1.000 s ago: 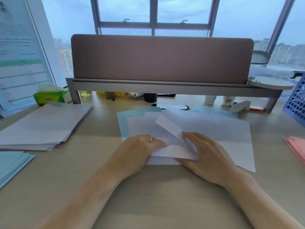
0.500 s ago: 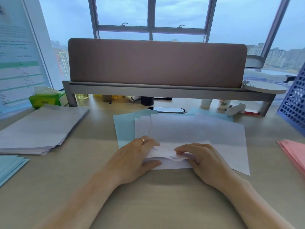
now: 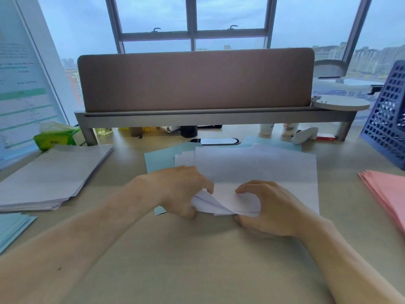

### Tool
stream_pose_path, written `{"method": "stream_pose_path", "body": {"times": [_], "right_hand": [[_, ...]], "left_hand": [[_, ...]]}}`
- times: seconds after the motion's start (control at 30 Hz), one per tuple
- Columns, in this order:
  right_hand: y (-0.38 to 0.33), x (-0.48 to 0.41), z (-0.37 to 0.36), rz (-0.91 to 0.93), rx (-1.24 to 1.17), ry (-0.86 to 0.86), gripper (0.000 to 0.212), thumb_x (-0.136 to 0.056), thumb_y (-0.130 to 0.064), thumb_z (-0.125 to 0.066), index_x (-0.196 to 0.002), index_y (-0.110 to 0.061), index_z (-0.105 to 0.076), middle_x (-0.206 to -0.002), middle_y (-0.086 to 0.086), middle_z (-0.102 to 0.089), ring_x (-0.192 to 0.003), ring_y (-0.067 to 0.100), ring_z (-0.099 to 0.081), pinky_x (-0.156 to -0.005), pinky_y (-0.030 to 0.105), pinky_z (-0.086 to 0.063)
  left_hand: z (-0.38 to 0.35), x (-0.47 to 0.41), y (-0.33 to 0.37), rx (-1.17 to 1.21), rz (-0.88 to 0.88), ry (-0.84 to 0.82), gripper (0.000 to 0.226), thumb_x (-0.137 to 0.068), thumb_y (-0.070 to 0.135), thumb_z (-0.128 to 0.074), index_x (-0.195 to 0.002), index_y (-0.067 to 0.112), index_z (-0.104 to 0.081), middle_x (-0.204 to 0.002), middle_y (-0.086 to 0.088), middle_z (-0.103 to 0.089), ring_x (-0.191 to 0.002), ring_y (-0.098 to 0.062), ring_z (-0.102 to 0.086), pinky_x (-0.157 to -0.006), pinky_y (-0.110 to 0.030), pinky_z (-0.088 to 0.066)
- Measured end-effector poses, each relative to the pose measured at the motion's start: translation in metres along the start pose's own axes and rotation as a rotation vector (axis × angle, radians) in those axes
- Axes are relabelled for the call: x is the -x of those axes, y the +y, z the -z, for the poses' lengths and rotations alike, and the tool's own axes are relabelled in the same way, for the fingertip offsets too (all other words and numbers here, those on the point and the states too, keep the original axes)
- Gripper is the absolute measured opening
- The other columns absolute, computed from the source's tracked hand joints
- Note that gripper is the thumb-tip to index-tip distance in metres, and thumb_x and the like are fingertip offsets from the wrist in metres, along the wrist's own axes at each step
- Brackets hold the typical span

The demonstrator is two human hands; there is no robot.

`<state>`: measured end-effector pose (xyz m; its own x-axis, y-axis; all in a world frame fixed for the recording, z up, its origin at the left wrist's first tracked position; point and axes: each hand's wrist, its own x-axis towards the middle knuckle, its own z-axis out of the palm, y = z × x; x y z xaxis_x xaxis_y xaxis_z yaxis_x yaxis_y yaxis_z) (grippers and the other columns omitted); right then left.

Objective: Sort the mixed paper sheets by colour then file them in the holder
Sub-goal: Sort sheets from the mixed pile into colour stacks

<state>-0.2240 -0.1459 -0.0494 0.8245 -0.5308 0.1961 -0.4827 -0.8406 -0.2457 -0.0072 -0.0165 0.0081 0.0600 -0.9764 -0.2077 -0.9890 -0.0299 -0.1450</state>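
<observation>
1. Your work surface is a pale wood-grain desk (image 3: 197,264) set against a large window (image 3: 192,18). A brown partition screen (image 3: 195,80) stands on a grey shelf across the far side.
2. A stack of white paper (image 3: 52,176) lies on the desk at your left, with a light blue stack (image 3: 11,227) nearer you at the left edge. A green tissue pack (image 3: 54,137) sits behind the white stack.
3. A pink stack (image 3: 388,194) lies at your right. The blue mesh holder (image 3: 388,123) stands behind it, apart from it.
4. The mixed pile (image 3: 252,167) lies at the desk's centre, straight ahead of you: white sheets on top, light blue sheets showing at its left and far edges.
5. Your left hand (image 3: 182,189) rests on the pile's near left corner, fingers curled and pinching the lifted near edges of the white sheets (image 3: 219,205).
6. Your right hand (image 3: 269,211) pinches the same edges just beside it, fingers arched over the top and thumb below.
7. The sheets fan apart between your hands; how many you hold cannot be told.
</observation>
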Motion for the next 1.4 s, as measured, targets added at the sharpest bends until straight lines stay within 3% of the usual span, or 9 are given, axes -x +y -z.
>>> {"method": "stream_pose_path", "body": {"times": [0.17, 0.3, 0.47, 0.67, 0.9, 1.0, 1.07, 1.27, 1.4], "right_hand": [[-0.003, 0.000, 0.003, -0.016, -0.002, 0.016, 0.063, -0.073, -0.066, -0.061, -0.130, -0.038, -0.057, -0.129, -0.024, -0.059, -0.118, 0.007, -0.055, -0.096, 0.025, -0.044], [0.006, -0.007, 0.005, -0.039, 0.016, 0.194, 0.020, -0.100, -0.032, -0.050, -0.110, -0.025, -0.067, -0.109, -0.005, -0.072, -0.104, 0.027, -0.064, -0.080, 0.037, -0.051], [0.030, 0.000, 0.032, -0.104, 0.147, 0.515, 0.030, -0.092, -0.004, -0.063, -0.114, -0.024, -0.070, -0.094, -0.001, -0.076, -0.076, 0.031, -0.070, -0.062, 0.040, -0.058], [0.065, 0.038, 0.025, -0.190, 0.310, 0.230, 0.029, -0.087, -0.010, -0.062, -0.105, -0.032, -0.070, -0.096, -0.007, -0.073, -0.083, 0.028, -0.070, -0.066, 0.039, -0.056], [0.070, 0.028, 0.013, -0.008, 0.063, 0.165, 0.034, -0.097, -0.013, -0.051, -0.122, -0.031, -0.067, -0.119, -0.009, -0.069, -0.106, 0.019, -0.066, -0.088, 0.038, -0.053], [0.074, 0.024, 0.006, -0.019, -0.004, 0.144, 0.031, -0.102, -0.019, -0.045, -0.121, -0.033, -0.066, -0.122, -0.015, -0.066, -0.112, 0.012, -0.061, -0.096, 0.030, -0.048], [0.079, 0.027, 0.001, -0.038, -0.043, 0.175, 0.030, -0.103, -0.022, -0.045, -0.121, -0.032, -0.067, -0.124, -0.016, -0.065, -0.115, 0.010, -0.059, -0.100, 0.026, -0.045], [0.081, 0.028, -0.007, -0.044, -0.093, 0.230, 0.028, -0.102, -0.025, -0.048, -0.118, -0.030, -0.070, -0.123, -0.015, -0.067, -0.115, 0.010, -0.060, -0.102, 0.030, -0.046], [0.080, 0.030, -0.007, -0.061, -0.111, 0.253, 0.028, -0.100, -0.027, -0.048, -0.117, -0.032, -0.070, -0.122, -0.018, -0.066, -0.115, 0.009, -0.060, -0.101, 0.028, -0.046]], "left_hand": [[-0.014, -0.016, -0.001, 0.035, -0.004, 0.252, 0.010, -0.087, 0.037, -0.057, -0.091, 0.029, -0.061, -0.086, 0.008, -0.063, -0.081, -0.018, -0.058, -0.066, -0.032, -0.048], [-0.006, -0.032, -0.012, 0.192, -0.007, 0.548, 0.031, -0.096, 0.044, -0.056, -0.072, 0.025, -0.059, -0.061, 0.012, -0.052, -0.060, -0.013, -0.050, -0.057, -0.032, -0.041], [0.019, -0.050, 0.014, 0.102, -0.093, 0.893, 0.021, -0.098, 0.025, -0.056, -0.106, 0.033, -0.073, -0.088, 0.006, -0.074, -0.077, -0.026, -0.067, -0.058, -0.035, -0.053], [-0.006, -0.089, 0.041, 0.100, -0.085, 0.409, 0.041, -0.107, 0.018, -0.040, -0.137, 0.039, -0.058, -0.138, 0.008, -0.060, -0.122, -0.021, -0.057, -0.088, -0.032, -0.044], [-0.021, -0.044, 0.042, -0.267, -0.049, 0.526, 0.006, -0.093, 0.030, -0.058, -0.096, 0.025, -0.060, -0.085, 0.005, -0.063, -0.064, -0.023, -0.057, -0.050, -0.030, -0.041], [-0.017, -0.036, 0.046, 0.295, 0.136, 0.198, 0.068, -0.084, 0.084, -0.040, -0.128, 0.034, -0.055, -0.129, 0.014, -0.056, -0.113, -0.015, -0.058, -0.095, -0.036, -0.048], [-0.003, -0.039, 0.047, 0.740, 0.267, 0.160, 0.093, -0.074, 0.096, -0.033, -0.130, 0.027, -0.056, -0.133, 0.009, -0.055, -0.119, -0.015, -0.053, -0.100, -0.036, -0.042], [0.021, -0.077, 0.026, 1.506, 0.668, 0.278, 0.040, -0.096, 0.044, -0.065, -0.116, 0.014, -0.049, -0.108, -0.003, -0.055, -0.101, -0.024, -0.056, -0.092, -0.037, -0.051], [0.026, -0.091, 0.005, 1.733, 0.823, 0.208, 0.056, -0.090, 0.034, -0.076, -0.128, 0.009, -0.043, -0.129, -0.018, -0.047, -0.097, -0.029, -0.061, -0.083, -0.037, -0.060]]}}
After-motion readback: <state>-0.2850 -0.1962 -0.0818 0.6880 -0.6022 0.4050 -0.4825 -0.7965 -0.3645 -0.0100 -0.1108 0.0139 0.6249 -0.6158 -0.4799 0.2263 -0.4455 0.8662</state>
